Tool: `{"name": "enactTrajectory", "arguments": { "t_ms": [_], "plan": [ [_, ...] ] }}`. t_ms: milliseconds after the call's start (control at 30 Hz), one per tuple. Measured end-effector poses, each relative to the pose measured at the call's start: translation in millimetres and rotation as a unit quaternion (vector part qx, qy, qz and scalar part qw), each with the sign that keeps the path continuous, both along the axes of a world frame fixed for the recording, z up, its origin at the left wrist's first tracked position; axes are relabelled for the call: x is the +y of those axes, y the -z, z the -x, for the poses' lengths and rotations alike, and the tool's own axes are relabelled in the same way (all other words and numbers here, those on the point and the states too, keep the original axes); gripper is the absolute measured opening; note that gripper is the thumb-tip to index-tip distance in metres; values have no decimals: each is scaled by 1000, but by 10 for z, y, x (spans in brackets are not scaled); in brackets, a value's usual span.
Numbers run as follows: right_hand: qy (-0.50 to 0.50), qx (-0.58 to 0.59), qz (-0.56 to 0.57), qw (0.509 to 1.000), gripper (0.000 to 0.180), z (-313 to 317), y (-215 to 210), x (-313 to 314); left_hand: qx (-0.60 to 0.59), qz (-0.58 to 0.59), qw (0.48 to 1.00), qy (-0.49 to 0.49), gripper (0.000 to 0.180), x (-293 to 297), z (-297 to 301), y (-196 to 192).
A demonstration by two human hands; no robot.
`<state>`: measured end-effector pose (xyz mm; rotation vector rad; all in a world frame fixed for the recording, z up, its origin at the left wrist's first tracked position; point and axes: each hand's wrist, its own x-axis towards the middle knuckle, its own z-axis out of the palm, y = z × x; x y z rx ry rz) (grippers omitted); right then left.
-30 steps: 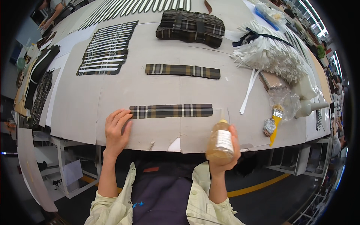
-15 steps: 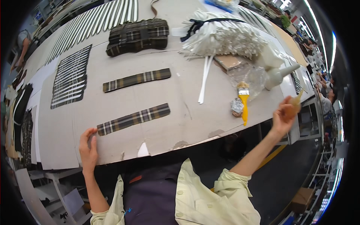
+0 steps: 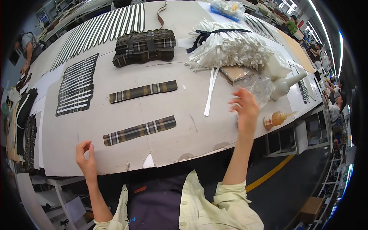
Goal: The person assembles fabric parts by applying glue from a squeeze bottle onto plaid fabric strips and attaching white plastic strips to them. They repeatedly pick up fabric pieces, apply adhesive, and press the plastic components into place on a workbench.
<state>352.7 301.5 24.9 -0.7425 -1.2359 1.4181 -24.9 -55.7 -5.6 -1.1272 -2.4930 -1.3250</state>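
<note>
Two plaid fabric strips lie flat on the board-covered table, a near strip (image 3: 140, 131) and a far strip (image 3: 143, 91). My left hand (image 3: 86, 157) is just left of the near strip's end, its thumb and fingers apart and holding nothing. Over the right part of the table is my right hand (image 3: 246, 109), fingers loosely curved and spread, with nothing visible in them. It hides the spot where the yellow-handled brush lay. To its right, near the table edge, is an amber squeeze bottle (image 3: 274, 120) with a long nozzle.
Behind the strips sits a tied plaid bundle (image 3: 145, 48). A heap of white strips (image 3: 230, 48), two loose white strips (image 3: 211, 92) and a pale nozzle bottle (image 3: 285, 86) are at right. White-striped fabric pieces (image 3: 78, 86) lie left. Other people work beyond.
My right hand has let go of the amber bottle at the table's right edge and moved left over the brush. My left hand has drawn slightly away from the near strip.
</note>
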Motion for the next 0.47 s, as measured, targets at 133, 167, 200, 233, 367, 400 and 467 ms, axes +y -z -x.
{"name": "enactTrajectory", "arguments": {
  "t_ms": [133, 167, 200, 233, 367, 400, 467],
  "plan": [
    [166, -493, -185, 834, 26, 580, 461, 724, -6, 11, 999, 51, 7, 243, -283, -135],
    [224, -553, -211, 775, 24, 577, 511, 918, -5, 18, 998, 64, 6, 283, -332, -150],
    [206, -584, -196, 760, 24, 655, 518, 995, -7, 6, 998, 69, 6, 276, -356, -157],
    [188, -616, -179, 744, 25, 721, 533, 1040, -21, 4, 997, 73, 6, 251, -363, -155],
    [108, -673, -130, 720, 27, 741, 597, 1305, -46, -1, 994, 103, 6, 220, -387, -99],
    [88, -649, -96, 749, 25, 673, 608, 1351, -44, 1, 992, 114, 6, 216, -393, -100],
    [37, -594, -31, 803, 21, 534, 625, 1407, -52, 5, 991, 124, 6, 160, -365, -113]
  ]
}}
